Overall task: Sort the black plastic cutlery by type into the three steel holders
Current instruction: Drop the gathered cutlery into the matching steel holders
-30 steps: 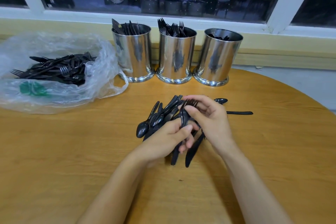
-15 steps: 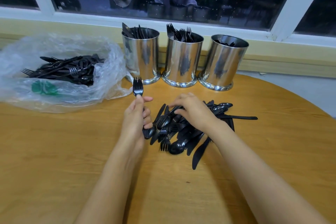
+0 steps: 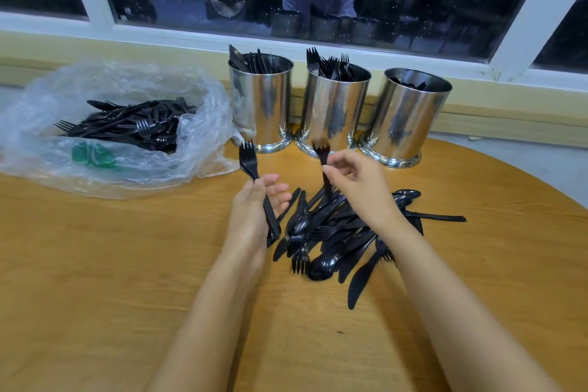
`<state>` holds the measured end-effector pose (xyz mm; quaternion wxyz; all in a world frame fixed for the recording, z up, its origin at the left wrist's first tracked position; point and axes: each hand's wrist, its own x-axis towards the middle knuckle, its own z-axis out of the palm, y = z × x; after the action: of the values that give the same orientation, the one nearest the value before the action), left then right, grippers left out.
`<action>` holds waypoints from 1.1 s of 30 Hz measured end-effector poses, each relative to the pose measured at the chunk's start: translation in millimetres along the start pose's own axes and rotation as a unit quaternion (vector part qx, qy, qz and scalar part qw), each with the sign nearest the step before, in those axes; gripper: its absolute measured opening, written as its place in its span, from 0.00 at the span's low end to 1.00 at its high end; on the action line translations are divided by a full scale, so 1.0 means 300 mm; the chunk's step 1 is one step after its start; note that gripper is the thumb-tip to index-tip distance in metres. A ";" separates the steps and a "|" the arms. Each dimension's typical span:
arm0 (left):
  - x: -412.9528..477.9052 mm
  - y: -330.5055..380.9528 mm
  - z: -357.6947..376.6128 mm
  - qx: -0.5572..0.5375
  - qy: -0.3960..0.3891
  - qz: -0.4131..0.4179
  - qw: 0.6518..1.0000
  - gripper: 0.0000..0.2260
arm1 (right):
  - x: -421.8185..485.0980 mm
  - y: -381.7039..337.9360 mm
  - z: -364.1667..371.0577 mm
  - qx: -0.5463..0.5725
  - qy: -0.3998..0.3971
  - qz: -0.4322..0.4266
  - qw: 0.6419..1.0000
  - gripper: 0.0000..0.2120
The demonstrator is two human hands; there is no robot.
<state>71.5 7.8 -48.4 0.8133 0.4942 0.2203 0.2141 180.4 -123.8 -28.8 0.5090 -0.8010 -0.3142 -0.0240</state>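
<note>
Black 2nd fork (image 3: 322,154) in R hand (image 3: 362,191), L hand (image 3: 251,213) keeps fork (image 3: 248,162)

Even indoor light, steel glare, wide-angle edge bending, slight motion blur.

An apparently round wooden table (image 3: 95,280) bears three steel holders (image 3: 334,111), loose cutlery (image 3: 334,232) and a bag (image 3: 127,169).

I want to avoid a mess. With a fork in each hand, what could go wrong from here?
The right hand only pinches the right fork, whose handle end is in the pile; it may drag pieces out.
The left hand holds the left fork with loose fingers; it might slip.
The middle holder already holds many forks; new ones could jam.
</note>
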 end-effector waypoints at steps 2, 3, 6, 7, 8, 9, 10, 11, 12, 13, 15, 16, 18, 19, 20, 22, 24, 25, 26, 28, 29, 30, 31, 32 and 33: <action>-0.008 -0.010 0.010 0.039 -0.026 -0.001 0.999 0.14 | -0.019 -0.050 -0.005 0.150 -0.052 0.080 0.984 0.03; -0.015 -0.015 0.016 0.061 -0.048 -0.005 0.997 0.14 | -0.030 -0.066 -0.002 0.172 -0.089 0.103 0.975 0.03; -0.034 -0.027 0.034 0.105 -0.111 -0.028 0.988 0.15 | -0.050 -0.073 0.026 0.159 -0.137 0.118 0.971 0.03; -0.036 -0.031 0.037 0.114 -0.121 -0.033 0.985 0.15 | -0.049 -0.067 0.035 0.152 -0.124 0.118 0.973 0.04; -0.037 -0.034 0.037 0.124 -0.126 -0.035 0.984 0.14 | -0.047 -0.058 0.039 0.143 -0.107 0.116 0.977 0.05; -0.035 -0.038 0.036 0.132 -0.130 -0.036 0.982 0.14 | -0.043 -0.049 0.039 0.137 -0.089 0.115 0.980 0.07; -0.033 -0.040 0.035 0.140 -0.135 -0.037 0.980 0.14 | -0.040 -0.043 0.035 0.141 -0.069 0.118 0.981 0.09; -0.033 -0.041 0.033 0.146 -0.141 -0.038 0.978 0.14 | -0.037 -0.040 0.028 0.153 -0.051 0.121 0.979 0.10; -0.033 -0.042 0.033 0.155 -0.151 -0.040 0.975 0.13 | -0.035 -0.040 0.018 0.164 -0.039 0.121 0.978 0.10; -0.035 -0.041 0.036 0.165 -0.163 -0.043 0.972 0.13 | -0.032 -0.041 0.009 0.164 -0.037 0.116 0.979 0.09; -0.041 -0.042 0.042 0.186 -0.181 -0.046 0.965 0.13 | -0.033 -0.040 -0.004 0.137 -0.052 0.103 0.984 0.09; -0.043 -0.043 0.045 0.195 -0.181 -0.043 0.963 0.13 | -0.034 -0.041 -0.009 0.131 -0.060 0.096 0.985 0.10; -0.042 -0.046 0.046 0.211 -0.166 -0.027 0.963 0.13 | -0.038 -0.044 -0.010 0.139 -0.061 0.092 0.984 0.13; -0.040 -0.048 0.045 0.222 -0.157 -0.016 0.962 0.13 | -0.038 -0.046 -0.010 0.140 -0.054 0.094 0.984 0.13; -0.038 -0.050 0.044 0.235 -0.149 -0.005 0.960 0.13 | -0.037 -0.048 -0.012 0.137 -0.042 0.094 0.985 0.10; -0.036 -0.053 0.042 0.252 -0.144 0.014 0.957 0.13 | -0.035 -0.055 -0.013 0.136 -0.025 0.082 0.987 0.05; -0.038 -0.051 0.041 0.250 -0.150 0.020 0.956 0.13 | -0.031 -0.056 -0.009 0.140 -0.023 0.063 0.988 0.07; -0.041 -0.047 0.041 0.240 -0.159 0.015 0.957 0.13 | -0.030 -0.052 -0.007 0.139 -0.023 0.054 0.989 0.08; -0.045 -0.044 0.042 0.222 -0.173 0.007 0.960 0.13 | -0.030 -0.049 -0.007 0.137 -0.022 0.047 0.989 0.09; -0.054 -0.035 0.043 0.174 -0.208 -0.019 0.962 0.13 | -0.032 -0.043 -0.011 0.138 -0.020 0.037 0.990 0.11; -0.057 -0.031 0.044 0.152 -0.222 -0.035 0.963 0.13 | -0.032 -0.042 -0.015 0.141 -0.021 0.032 0.989 0.12; -0.059 -0.026 0.043 0.134 -0.232 -0.052 0.962 0.13 | -0.033 -0.043 -0.020 0.140 -0.027 0.028 0.989 0.13; -0.059 -0.022 0.041 0.120 -0.241 -0.068 0.961 0.14 | -0.034 -0.044 -0.026 0.134 -0.038 0.025 0.990 0.14; -0.060 -0.017 0.037 0.111 -0.252 -0.082 0.958 0.14 | -0.034 -0.045 -0.032 0.130 -0.055 0.025 0.990 0.14; -0.059 -0.013 0.032 0.107 -0.269 -0.094 0.953 0.14 | -0.034 -0.045 -0.037 0.131 -0.075 0.029 0.988 0.15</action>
<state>63.0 -10.7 -45.1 0.8013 0.5945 0.0608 -0.0289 168.3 -133.9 -16.3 0.5852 -0.7356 -0.3284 0.0926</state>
